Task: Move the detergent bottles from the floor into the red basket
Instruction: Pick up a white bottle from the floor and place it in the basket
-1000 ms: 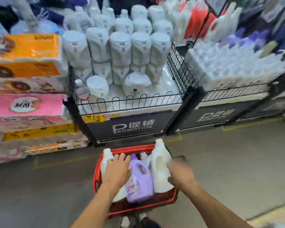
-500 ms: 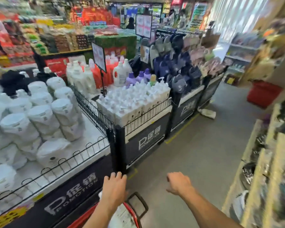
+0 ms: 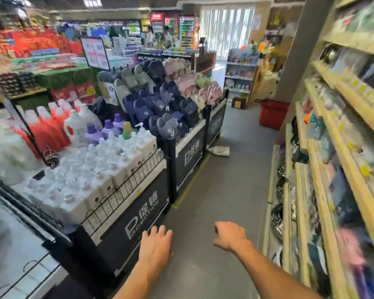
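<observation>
L hand (image 3: 157,247) hanging, fingers spread; R hand (image 3: 229,235) loosely curled; both gripping nothing, prob. free for next pickup. Detergent bottles (image 3: 78,128) showing only on promo surface (image 3: 138,216), left-ahead of L hand, none on floor (image 3: 214,190). Red basket (image 3: 272,114) sitting far ahead of R hand.

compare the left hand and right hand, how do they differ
The left hand has its fingers straight and spread; the right hand has them loosely curled under. The left hand hangs before the black promotion panel; the right hand is over bare floor. Both are palm-down and hold nothing.
</observation>
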{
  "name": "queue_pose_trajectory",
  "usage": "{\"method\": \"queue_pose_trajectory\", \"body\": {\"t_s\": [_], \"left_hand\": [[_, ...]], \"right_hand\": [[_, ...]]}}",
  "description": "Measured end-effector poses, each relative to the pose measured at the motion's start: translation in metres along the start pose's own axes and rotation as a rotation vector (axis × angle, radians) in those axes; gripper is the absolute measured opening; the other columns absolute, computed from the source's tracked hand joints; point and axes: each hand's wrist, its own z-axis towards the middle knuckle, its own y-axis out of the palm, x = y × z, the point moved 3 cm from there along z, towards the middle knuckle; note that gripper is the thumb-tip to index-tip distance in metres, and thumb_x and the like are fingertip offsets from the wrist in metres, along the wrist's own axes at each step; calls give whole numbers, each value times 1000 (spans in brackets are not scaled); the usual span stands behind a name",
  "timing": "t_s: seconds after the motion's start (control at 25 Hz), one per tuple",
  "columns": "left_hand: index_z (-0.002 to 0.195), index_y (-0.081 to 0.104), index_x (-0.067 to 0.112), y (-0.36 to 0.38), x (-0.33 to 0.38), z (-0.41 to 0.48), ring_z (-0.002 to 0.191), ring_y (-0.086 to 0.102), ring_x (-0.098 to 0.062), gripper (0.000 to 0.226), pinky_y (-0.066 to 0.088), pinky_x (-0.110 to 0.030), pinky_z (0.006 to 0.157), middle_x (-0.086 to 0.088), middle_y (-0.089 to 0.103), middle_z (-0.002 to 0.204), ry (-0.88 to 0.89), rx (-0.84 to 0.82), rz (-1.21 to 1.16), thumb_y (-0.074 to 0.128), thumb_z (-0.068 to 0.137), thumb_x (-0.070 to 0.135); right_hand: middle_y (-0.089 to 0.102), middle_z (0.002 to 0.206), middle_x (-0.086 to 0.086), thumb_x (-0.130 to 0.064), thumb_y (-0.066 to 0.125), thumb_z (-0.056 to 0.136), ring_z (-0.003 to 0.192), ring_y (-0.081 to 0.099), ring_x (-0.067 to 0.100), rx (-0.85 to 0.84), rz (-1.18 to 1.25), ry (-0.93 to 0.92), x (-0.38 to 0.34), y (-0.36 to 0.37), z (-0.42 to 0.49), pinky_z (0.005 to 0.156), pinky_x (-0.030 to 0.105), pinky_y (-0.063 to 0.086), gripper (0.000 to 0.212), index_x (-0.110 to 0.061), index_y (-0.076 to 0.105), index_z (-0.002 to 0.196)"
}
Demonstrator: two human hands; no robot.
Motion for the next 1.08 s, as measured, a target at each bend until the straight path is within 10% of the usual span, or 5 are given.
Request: {"method": "queue_pose_trajectory", "body": {"t_s": [0.76,1.08], "left_hand": [[136,49,25,-135,219,434,125,48,-30,54,41,-45,96,-4,49,134,507,134,119,63,90,50],[137,48,26,-152,279,593,123,48,-31,52,41,-47,95,-3,50,134,445,60,200,60,91,48]], "right_hand": [[70,116,6,-28,65,91,110,66,30,103,99,392,230,-174,234,82,36,48,29,-20,62,118],[70,119,8,-23,63,90,112,66,33,74,75,358,344,-235,376,86,40,53,26,-19,63,116]]}}
